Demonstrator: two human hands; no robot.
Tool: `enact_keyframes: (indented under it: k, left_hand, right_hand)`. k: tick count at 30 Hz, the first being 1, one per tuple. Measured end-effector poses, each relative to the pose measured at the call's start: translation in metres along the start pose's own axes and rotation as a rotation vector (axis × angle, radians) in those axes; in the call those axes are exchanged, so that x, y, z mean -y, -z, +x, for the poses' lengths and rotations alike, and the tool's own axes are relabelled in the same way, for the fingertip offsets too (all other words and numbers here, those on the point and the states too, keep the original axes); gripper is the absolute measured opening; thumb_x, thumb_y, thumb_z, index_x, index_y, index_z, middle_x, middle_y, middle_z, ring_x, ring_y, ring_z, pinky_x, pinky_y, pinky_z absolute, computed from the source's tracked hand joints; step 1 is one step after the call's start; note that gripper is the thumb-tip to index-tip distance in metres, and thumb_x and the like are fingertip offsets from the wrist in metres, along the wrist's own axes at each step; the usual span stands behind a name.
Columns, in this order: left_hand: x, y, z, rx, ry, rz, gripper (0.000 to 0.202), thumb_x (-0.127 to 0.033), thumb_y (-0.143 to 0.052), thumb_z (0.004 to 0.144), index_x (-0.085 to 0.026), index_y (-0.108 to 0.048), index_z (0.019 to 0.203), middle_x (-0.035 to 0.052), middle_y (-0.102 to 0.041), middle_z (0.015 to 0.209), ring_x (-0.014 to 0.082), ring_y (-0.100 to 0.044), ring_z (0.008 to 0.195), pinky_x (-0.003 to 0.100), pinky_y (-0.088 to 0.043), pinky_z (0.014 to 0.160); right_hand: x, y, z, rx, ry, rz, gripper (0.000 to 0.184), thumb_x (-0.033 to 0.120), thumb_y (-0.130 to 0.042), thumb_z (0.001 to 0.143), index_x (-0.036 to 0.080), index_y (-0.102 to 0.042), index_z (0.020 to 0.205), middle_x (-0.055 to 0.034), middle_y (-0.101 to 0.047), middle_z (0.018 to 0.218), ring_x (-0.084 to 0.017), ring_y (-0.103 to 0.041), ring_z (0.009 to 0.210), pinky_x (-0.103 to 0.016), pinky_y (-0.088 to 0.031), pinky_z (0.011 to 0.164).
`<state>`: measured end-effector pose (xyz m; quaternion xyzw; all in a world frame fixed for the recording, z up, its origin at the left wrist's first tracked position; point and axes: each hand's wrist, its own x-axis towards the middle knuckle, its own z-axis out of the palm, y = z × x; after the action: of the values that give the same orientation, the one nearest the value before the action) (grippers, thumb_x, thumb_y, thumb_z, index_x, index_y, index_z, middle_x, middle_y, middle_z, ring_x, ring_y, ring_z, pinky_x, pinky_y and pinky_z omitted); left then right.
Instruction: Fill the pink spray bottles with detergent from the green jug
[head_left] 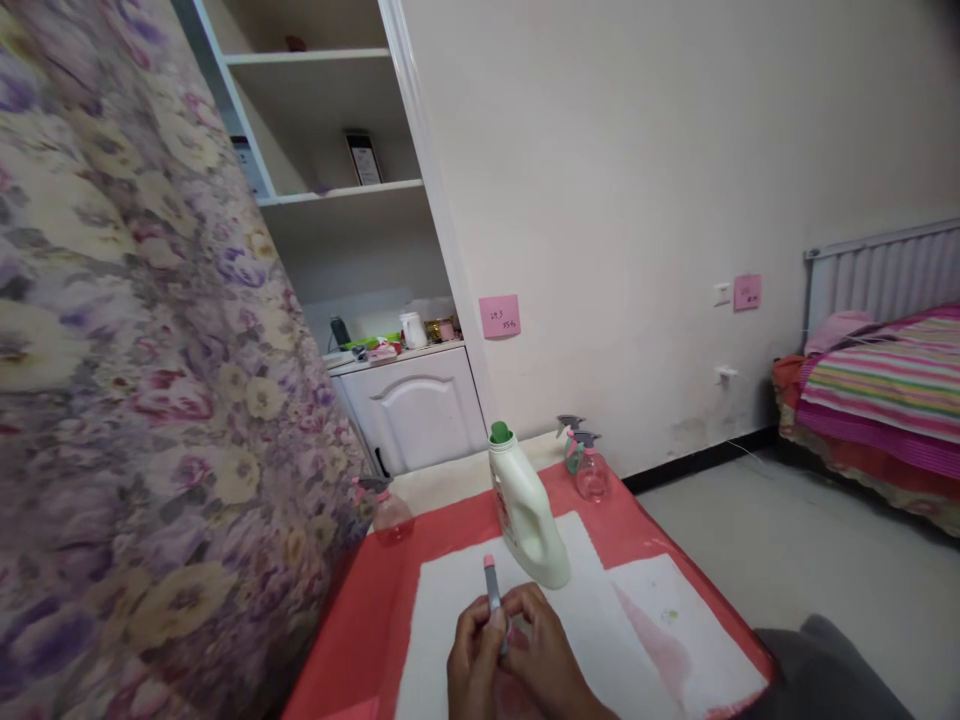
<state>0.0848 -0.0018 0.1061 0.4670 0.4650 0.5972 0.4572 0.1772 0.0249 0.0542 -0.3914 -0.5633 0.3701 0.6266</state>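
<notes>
Both my hands are closed around the grey trigger head of a spray bottle [492, 582], whose pink nozzle points away from me. My left hand [472, 645] wraps the head's left side. On the right side, my right hand [541, 645] has its fingers bent against the head. Part of a clear pinkish bottle body shows below, mostly hidden by my hands. Just beyond them a pale green jug [529, 515] with a green spout stands upright on a white sheet [442, 610].
A red-covered table [360, 610] lies under everything. One spray bottle [391, 515] stands at its far left, and a pink one [592, 475] and a green one [573, 455] at its far right. A stained white sheet [705, 620] lies right. A floral curtain [150, 400] hangs close left.
</notes>
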Motion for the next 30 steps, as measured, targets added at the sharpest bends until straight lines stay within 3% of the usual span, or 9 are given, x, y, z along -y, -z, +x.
enact_keyframes:
  k: [4,11,17,22,27,30]
  left_hand:
    - [-0.006,-0.004,-0.003,-0.030,-0.010,0.000,0.041,-0.053,-0.078,0.062,-0.019,-0.070,0.082,0.0050,-0.073,0.087,0.0263,-0.066,0.087,0.032,-0.051,0.079]
    - [-0.004,-0.003,-0.004,-0.013,0.005,-0.020,0.041,-0.052,-0.077,0.065,-0.018,-0.071,0.087,0.0056,-0.073,0.089,0.0260,-0.066,0.088,0.033,-0.051,0.079]
    - [0.003,0.001,-0.001,-0.005,-0.002,0.000,0.039,-0.050,-0.076,0.068,-0.018,-0.070,0.090,0.0066,-0.073,0.093,0.0264,-0.065,0.091,0.032,-0.050,0.080]
    - [0.004,0.001,-0.002,-0.003,0.000,0.011,0.040,-0.050,-0.075,0.070,-0.018,-0.069,0.092,0.0062,-0.072,0.093,0.0263,-0.065,0.090,0.032,-0.050,0.079]
    - [0.008,0.003,0.001,0.011,-0.014,0.041,0.039,-0.050,-0.073,0.072,-0.018,-0.069,0.093,0.0063,-0.072,0.095,0.0266,-0.064,0.094,0.032,-0.049,0.081]
    - [0.015,0.005,0.004,0.022,-0.009,0.043,0.039,-0.050,-0.072,0.073,-0.017,-0.068,0.093,0.0067,-0.072,0.097,0.0264,-0.064,0.093,0.031,-0.049,0.079]
  right_hand:
    - [0.004,0.002,0.000,0.101,0.042,0.056,0.012,0.028,-0.064,0.079,0.023,-0.063,0.090,-0.0040,-0.065,0.096,-0.023,-0.063,0.094,-0.037,-0.049,0.085]
    - [0.002,-0.001,-0.002,-0.027,0.008,0.004,0.013,0.027,-0.071,0.074,0.023,-0.060,0.080,-0.0014,-0.062,0.087,-0.022,-0.063,0.086,-0.035,-0.050,0.080]
    - [0.004,0.004,-0.003,0.062,0.057,0.047,0.009,0.023,-0.066,0.078,0.023,-0.065,0.087,-0.0040,-0.066,0.096,-0.024,-0.063,0.094,-0.037,-0.049,0.086]
    - [0.000,0.000,-0.003,-0.035,-0.017,0.026,0.013,0.025,-0.071,0.073,0.023,-0.059,0.079,-0.0009,-0.061,0.085,-0.022,-0.062,0.085,-0.034,-0.050,0.077]
    - [0.003,0.004,-0.003,0.094,0.024,0.059,0.012,0.026,-0.065,0.079,0.022,-0.063,0.090,-0.0040,-0.063,0.096,-0.023,-0.062,0.095,-0.037,-0.048,0.087]
    - [0.002,0.005,-0.002,0.076,0.014,0.073,0.009,0.027,-0.066,0.078,0.021,-0.064,0.084,-0.0039,-0.065,0.092,-0.023,-0.063,0.092,-0.036,-0.048,0.084]
